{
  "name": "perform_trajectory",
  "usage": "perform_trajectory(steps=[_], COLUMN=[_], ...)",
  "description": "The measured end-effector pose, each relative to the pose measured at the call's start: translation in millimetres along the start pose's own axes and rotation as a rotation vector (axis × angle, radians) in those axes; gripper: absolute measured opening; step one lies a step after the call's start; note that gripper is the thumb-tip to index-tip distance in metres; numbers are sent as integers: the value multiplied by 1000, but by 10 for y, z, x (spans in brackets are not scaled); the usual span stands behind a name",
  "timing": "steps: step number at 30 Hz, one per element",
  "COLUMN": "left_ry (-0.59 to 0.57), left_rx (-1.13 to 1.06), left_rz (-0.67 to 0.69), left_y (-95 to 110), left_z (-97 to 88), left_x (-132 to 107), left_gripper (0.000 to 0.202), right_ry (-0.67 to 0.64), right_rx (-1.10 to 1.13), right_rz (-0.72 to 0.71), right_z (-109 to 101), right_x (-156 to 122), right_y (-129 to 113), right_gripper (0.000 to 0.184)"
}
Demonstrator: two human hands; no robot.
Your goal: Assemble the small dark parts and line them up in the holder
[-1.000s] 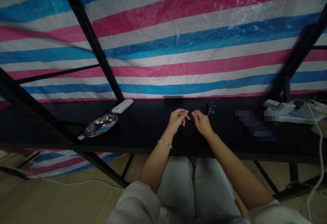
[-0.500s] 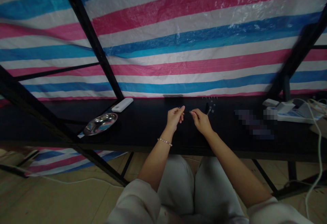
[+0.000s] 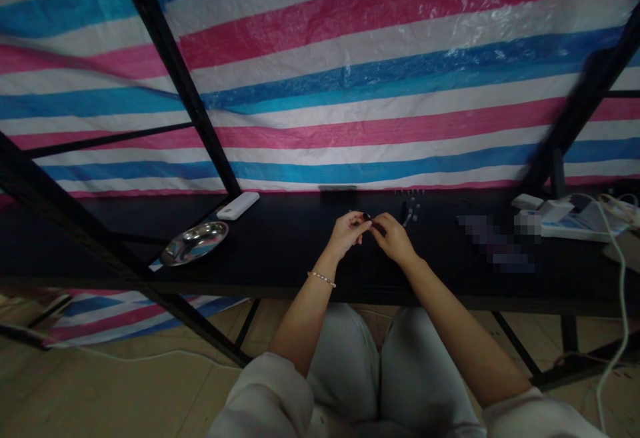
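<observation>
- While both hands hover together over the black tabletop [image 3: 280, 248], the left hand [image 3: 346, 235] and the right hand [image 3: 393, 238] meet at the fingertips
- Fingers of the left hand [image 3: 361, 225] are pinched together on a small dark piece [image 3: 367, 217], which shows right at their tips
- Fingers of the right hand [image 3: 381, 226] curl in just beside that piece, partly hidden; whether they clamp it too cannot be told
- A beaded bracelet [image 3: 321, 280] circles the left wrist
- Small dark upright pieces [image 3: 404, 212] stand on the table, far of the hands and just to the right
- A steel dish [image 3: 195, 243] and a white oblong device [image 3: 238, 205] lie well left
- A pixelated patch [image 3: 495, 241], a white power strip [image 3: 570, 225] and a white cable [image 3: 621, 291] lie well right
- Striped tarpaulin [image 3: 320, 91] hangs behind a black metal frame [image 3: 175, 71]
</observation>
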State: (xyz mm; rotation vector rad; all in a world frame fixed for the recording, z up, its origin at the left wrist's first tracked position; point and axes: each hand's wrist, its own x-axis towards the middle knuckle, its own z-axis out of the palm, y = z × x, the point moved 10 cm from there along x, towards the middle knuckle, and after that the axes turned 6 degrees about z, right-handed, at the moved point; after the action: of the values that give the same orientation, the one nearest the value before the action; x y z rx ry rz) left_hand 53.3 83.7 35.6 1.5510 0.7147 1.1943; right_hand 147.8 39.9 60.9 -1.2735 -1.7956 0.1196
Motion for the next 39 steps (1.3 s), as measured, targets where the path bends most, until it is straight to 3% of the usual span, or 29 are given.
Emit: perform_trajectory(steps=[4,8,11,15,18,23,30,35,39], left_ry=[-6,168,247,153,71,18,-19,-103,-142], left_rx=[76,73,63,111,145,162,201,239,399], left_rz=[40,123,139,89,60,39,20,16,-3], left_y=[13,106,111,9,-52,-48,-60,-58,-30], left_z=[5,-180,-271,-183,-92,-28,29,213,381], left_x=[12,16,12,41,46,33,7,9,111], left_gripper=[32,30,30,30,29,26,24,19,14], right_ry=[-9,-56,-49,6,-135,-77,-76,-101,-142], right_rx=[-28,-75,-46,3,-80,-437,-438,-450,-475], right_rz=[6,49,159,396,592,656,632,628,637], right_z=[17,102,64,-262,-456,-808,-617,-592,-550], right_x=[1,3,3,-9,-43,-25,-112,-149,-163], right_y=[25,71,157,472,881,1344,1471,1511,1549], right_gripper=[14,12,12,14,11,12,15,19,21])
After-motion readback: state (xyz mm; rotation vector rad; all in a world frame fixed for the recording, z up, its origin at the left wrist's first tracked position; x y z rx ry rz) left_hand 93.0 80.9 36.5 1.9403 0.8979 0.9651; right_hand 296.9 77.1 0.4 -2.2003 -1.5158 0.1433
